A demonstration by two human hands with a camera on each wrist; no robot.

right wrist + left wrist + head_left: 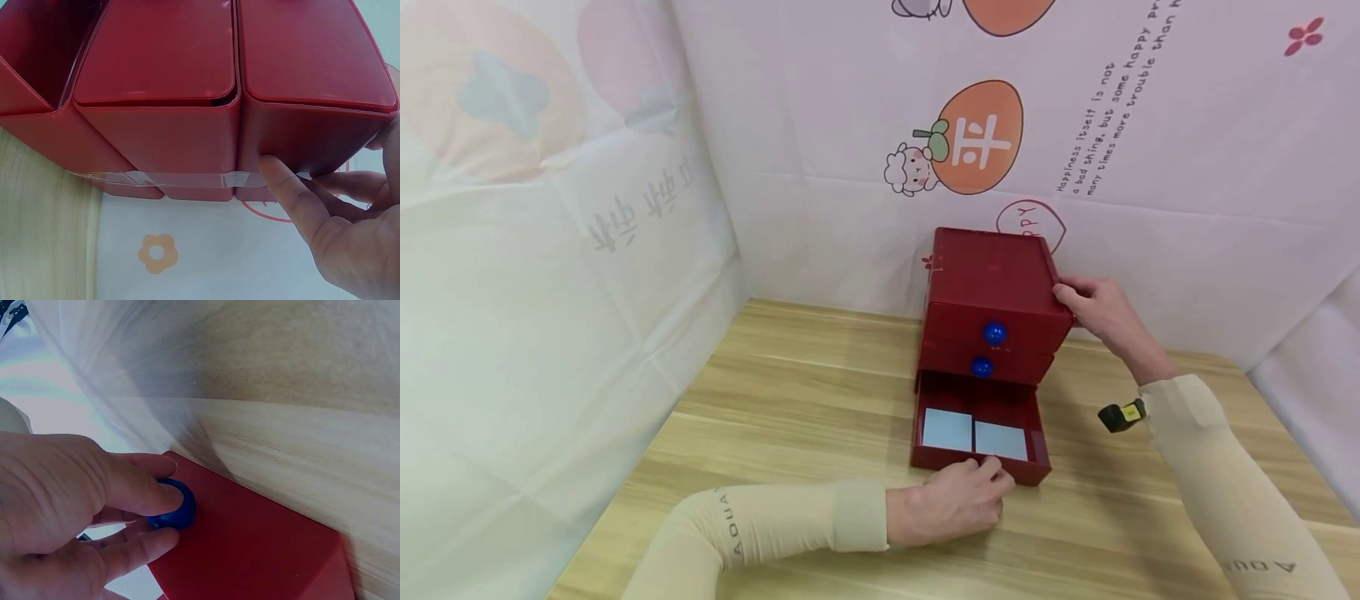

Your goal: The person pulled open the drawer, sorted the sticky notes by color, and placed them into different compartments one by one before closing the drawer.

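A dark red three-drawer cabinet stands against the back wall, its bottom drawer pulled out. Inside that drawer lie two pale blue squares, a left one and a right one. My left hand is at the drawer's front; in the left wrist view its thumb and fingers pinch the round blue knob. My right hand grips the cabinet's upper right edge, the thumb on top. The right wrist view has a finger pressed against the red side. Both upper drawers are closed.
Blue knobs mark the top drawer and middle drawer. Clear tape runs across the cabinet's side. Printed white cloth hangs behind and to the left of the wooden table. A small black-and-yellow device is by the right cuff.
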